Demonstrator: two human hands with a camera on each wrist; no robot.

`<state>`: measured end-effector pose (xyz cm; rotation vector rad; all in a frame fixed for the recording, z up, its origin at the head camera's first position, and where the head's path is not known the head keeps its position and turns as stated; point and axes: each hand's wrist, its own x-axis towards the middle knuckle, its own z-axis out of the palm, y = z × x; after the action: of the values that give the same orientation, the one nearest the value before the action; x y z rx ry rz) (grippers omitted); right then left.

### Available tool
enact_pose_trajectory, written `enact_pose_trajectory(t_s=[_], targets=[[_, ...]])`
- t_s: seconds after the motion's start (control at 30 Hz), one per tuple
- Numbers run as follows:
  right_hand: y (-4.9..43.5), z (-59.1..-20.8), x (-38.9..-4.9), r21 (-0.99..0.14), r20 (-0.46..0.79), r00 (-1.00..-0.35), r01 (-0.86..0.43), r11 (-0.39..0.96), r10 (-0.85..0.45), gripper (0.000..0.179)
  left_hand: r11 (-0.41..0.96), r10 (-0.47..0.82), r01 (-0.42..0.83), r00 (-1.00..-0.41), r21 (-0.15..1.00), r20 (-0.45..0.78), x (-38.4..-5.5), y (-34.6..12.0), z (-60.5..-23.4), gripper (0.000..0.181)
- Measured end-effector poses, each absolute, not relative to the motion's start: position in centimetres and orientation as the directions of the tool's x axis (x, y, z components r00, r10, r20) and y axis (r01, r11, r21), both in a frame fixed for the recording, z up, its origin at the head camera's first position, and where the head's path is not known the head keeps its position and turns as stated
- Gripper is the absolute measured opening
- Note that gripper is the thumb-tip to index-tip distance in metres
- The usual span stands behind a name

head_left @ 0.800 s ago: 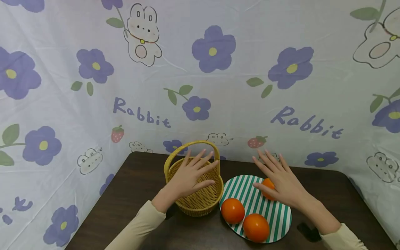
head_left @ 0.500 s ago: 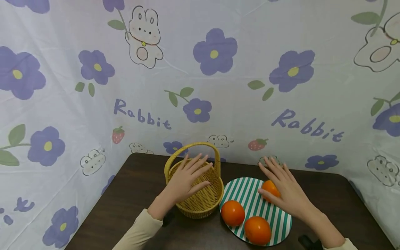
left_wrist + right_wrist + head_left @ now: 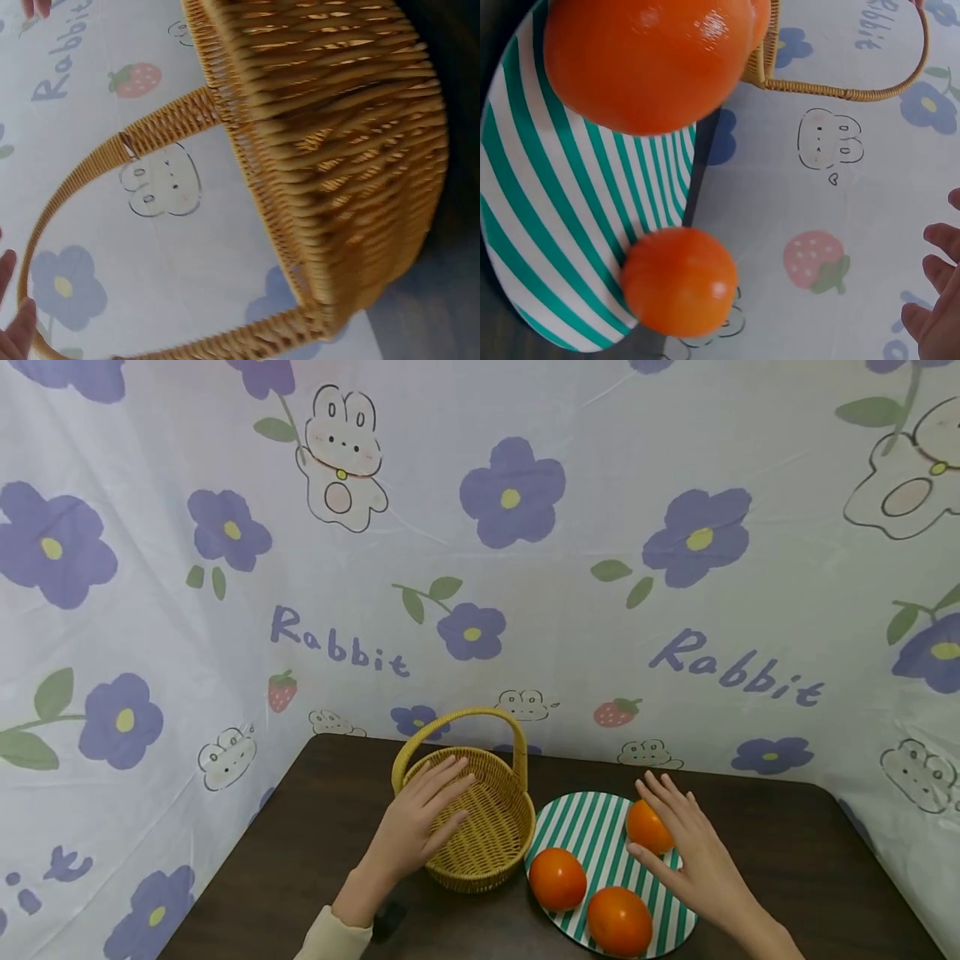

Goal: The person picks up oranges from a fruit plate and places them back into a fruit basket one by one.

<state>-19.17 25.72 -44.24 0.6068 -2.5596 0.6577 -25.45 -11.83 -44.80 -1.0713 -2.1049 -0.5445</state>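
A yellow wicker basket (image 3: 483,831) with an arched handle stands on the dark table; nothing shows inside it. My left hand (image 3: 431,810) lies over its left rim with straight fingers, holding nothing. To the right is a green-and-white striped plate (image 3: 592,827) with three oranges: one far right (image 3: 645,828), one near left (image 3: 557,878), one at the front (image 3: 618,920). My right hand (image 3: 678,839) is spread flat beside the far orange, fingers straight. The left wrist view shows the basket (image 3: 337,150) close up. In the right wrist view two oranges (image 3: 645,60) (image 3: 679,281) sit on the plate (image 3: 555,225).
The dark brown table (image 3: 315,827) is walled at the back and both sides by a white cloth (image 3: 525,568) printed with purple flowers and rabbits. Bare tabletop lies left of the basket and right of the plate (image 3: 795,843).
Both hands have drawn back toward me and lowered. The left hand slid from above the basket's middle to its left rim. The right hand uncovered most of the far orange.
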Motion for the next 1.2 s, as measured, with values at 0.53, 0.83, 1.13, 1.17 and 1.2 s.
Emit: enact_pose_trajectory(t_s=[0.53,0.83,1.13,1.17,1.2], targets=[[25.6,-47.2,-16.9,-0.485,0.43,-0.884,-0.399,0.778,-0.185,0.071,0.541,0.339,0.836,-0.312,0.088,0.888,-24.0,-13.7,-47.8,0.037],[25.8,-48.8,-15.9,-0.595,0.384,-0.911,-0.37,0.714,-0.151,0.067,0.57,0.256,0.794,-0.413,0.209,0.874,-23.2,-15.0,-49.4,0.035],[25.8,-50.1,-15.3,-0.608,0.266,-0.957,-0.258,0.751,-0.113,0.067,0.636,0.184,0.681,-0.592,0.364,0.785,-21.9,-16.4,-50.9,0.039],[25.7,-50.1,-15.3,-0.601,0.25,-0.962,-0.241,0.762,-0.107,0.067,0.646,0.177,0.661,-0.616,0.382,0.767,-21.8,-16.5,-51.0,0.04],[25.7,-50.2,-15.3,-0.599,0.231,-0.968,-0.224,0.769,-0.102,0.067,0.656,0.17,0.64,-0.642,0.4,0.748,-21.8,-16.6,-51.1,0.04]])
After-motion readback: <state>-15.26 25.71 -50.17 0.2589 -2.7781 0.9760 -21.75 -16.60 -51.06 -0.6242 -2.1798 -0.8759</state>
